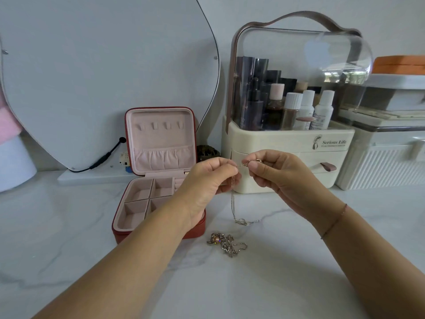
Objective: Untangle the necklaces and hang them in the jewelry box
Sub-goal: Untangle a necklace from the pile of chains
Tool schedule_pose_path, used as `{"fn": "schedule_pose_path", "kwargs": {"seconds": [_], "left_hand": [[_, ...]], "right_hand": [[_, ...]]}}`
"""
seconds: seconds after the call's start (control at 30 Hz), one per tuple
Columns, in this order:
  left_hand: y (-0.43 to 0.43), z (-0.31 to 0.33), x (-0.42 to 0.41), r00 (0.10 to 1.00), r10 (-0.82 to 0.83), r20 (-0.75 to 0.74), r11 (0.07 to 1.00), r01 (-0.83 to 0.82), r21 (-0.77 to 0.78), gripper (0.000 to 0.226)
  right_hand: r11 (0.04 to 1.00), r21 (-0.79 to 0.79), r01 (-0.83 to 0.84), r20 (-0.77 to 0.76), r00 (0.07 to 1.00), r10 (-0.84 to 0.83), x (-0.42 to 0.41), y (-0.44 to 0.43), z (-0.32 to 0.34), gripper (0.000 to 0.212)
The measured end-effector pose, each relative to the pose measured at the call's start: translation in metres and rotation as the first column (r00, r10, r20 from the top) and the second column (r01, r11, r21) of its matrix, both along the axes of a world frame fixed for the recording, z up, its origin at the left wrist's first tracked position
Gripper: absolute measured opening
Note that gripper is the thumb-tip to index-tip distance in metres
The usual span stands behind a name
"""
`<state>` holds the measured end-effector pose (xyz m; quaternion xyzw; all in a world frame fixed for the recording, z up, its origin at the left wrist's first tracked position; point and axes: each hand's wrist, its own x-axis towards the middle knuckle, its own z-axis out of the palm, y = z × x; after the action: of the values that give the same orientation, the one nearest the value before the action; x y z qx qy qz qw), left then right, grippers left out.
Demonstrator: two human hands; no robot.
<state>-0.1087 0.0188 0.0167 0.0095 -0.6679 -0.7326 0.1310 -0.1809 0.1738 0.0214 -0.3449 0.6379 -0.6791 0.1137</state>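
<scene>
Closest to me, a tangled heap of necklaces (226, 244) lay on the white marble table (299, 277). Just beyond it a thin chain (232, 199) hung down, its low end pooled on the table. The left hand (207, 183) and right hand (278, 173), close together, pinched its top end. Behind the left hand the red jewelry box (161, 139) stood open, 4 hooks (158, 126) in its lid. A makeup case (287, 139) and a mirror (103, 77) stood by the wall.
</scene>
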Motion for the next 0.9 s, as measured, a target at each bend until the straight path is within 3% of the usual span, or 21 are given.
{"fn": "schedule_pose_path", "kwargs": {"seconds": [0.23, 0.57, 0.9], "left_hand": [[-0.0035, -0.0006, -0.0017, 0.999, 0.038, -0.012, 0.999, -0.038, 0.039, 0.018], [0.0007, -0.0046, 0.0011, 0.998, -0.056, -0.015, 0.989, 0.054, -0.141, 0.011], [0.0024, -0.0063, -0.0014, 0.999, -0.033, -0.023, 0.989, 0.03, -0.142, 0.004]], "right_hand": [[1.0, -0.007, 0.025, 0.004, 1.0, -0.025, 0.0, 0.0011, 0.0002, 0.021], [1.0, 0.03, 0.005, -0.023, 1.0, -0.004, 0.0017, 0.0009, 0.0015, 0.017], [0.998, 0.059, -0.004, -0.023, 1.0, 0.006, 0.0033, 0.0001, 0.0014, 0.018]]}}
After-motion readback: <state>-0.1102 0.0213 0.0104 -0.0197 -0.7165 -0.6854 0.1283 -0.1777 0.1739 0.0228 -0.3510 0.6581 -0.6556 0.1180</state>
